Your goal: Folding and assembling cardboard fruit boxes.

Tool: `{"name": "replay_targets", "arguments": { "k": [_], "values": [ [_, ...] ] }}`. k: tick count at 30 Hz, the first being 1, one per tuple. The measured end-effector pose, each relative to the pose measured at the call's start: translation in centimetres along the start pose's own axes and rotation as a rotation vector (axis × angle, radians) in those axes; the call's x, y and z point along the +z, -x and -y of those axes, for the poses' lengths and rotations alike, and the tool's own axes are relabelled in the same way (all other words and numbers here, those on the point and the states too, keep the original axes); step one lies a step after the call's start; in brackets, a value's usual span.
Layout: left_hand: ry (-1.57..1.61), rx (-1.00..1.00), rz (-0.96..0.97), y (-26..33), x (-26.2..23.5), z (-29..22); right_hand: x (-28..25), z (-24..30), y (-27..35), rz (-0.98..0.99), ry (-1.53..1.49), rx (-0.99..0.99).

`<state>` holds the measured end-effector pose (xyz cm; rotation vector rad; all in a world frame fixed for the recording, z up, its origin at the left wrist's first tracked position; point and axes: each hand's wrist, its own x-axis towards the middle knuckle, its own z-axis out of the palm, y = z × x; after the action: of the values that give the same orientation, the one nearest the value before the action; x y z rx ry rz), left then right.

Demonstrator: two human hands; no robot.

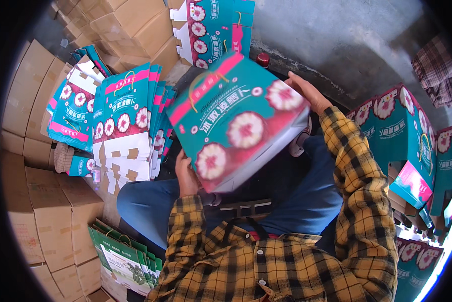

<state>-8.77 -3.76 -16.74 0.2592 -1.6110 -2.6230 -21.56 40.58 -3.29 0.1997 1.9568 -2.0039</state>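
Observation:
Between my two hands is a teal and pink carton gift box (236, 116) with a yellow cord handle and printed white-and-red round slices. It is tilted above my lap, with the handle toward the far left. My left hand (187, 173) grips its near left corner, the fingers partly hidden behind the box. At the far right corner my right hand (309, 93) holds the edge, fingers stretched along the side. The white underside shows at the near edge, slightly blurred.
Flat teal cartons (123, 108) lean in a stack at left, before brown cardboard boxes (130, 30). Green cartons (123, 256) stand at lower left. Made-up teal boxes (404, 133) stand at right. Against the grey wall (316, 30) sits a small red-capped object (262, 60).

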Motion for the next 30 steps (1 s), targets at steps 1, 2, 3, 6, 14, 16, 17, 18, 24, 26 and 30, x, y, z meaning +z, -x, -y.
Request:
{"name": "replay_targets", "arguments": {
  "k": [1, 2, 3, 6, 14, 16, 17, 18, 24, 26, 30],
  "values": [
    [0.004, -0.001, 0.014, 0.0, 1.1, -0.5, -1.6, -0.5, -0.1, -0.004, 0.019, 0.020],
    [0.009, 0.030, -0.104, 0.4, 1.2, -1.4, -0.7, -0.6, 0.1, 0.008, 0.017, 0.019],
    [0.013, 0.061, -0.223, 0.8, 1.2, -2.0, 0.3, -0.9, 0.6, -0.071, 0.062, 0.084],
    [-0.021, -0.134, -0.258, 0.8, 1.4, -1.9, -1.9, -3.3, 0.5, -0.113, 0.157, 0.239],
    [-0.331, -0.328, -0.232, -0.2, -1.9, 6.2, -3.7, -9.2, -2.6, 0.016, 0.164, 0.228],
    [-0.296, -0.293, -0.159, -0.3, -0.3, 6.6, -6.2, -10.1, -2.7, 0.020, 0.191, 0.261],
    [-0.415, -0.218, -0.147, 0.1, -1.4, 5.8, -3.9, -9.4, -2.7, -0.036, 0.151, 0.276],
    [-0.534, -0.147, -0.130, 0.4, -2.2, 5.2, -1.9, -8.3, -2.8, -0.011, 0.149, 0.283],
    [-0.770, 0.008, -0.126, 0.4, 0.4, 7.0, -1.5, -6.2, -1.4, 0.070, 1.485, 0.150],
    [-0.814, 0.177, -0.049, 1.1, 2.1, 6.4, -0.4, -7.1, -0.4, -0.045, 1.599, -0.078],
    [-1.085, 0.182, -0.021, 1.6, 3.7, 3.1, 3.6, -5.4, -0.6, 0.031, 1.670, -0.092]
  ]
}}
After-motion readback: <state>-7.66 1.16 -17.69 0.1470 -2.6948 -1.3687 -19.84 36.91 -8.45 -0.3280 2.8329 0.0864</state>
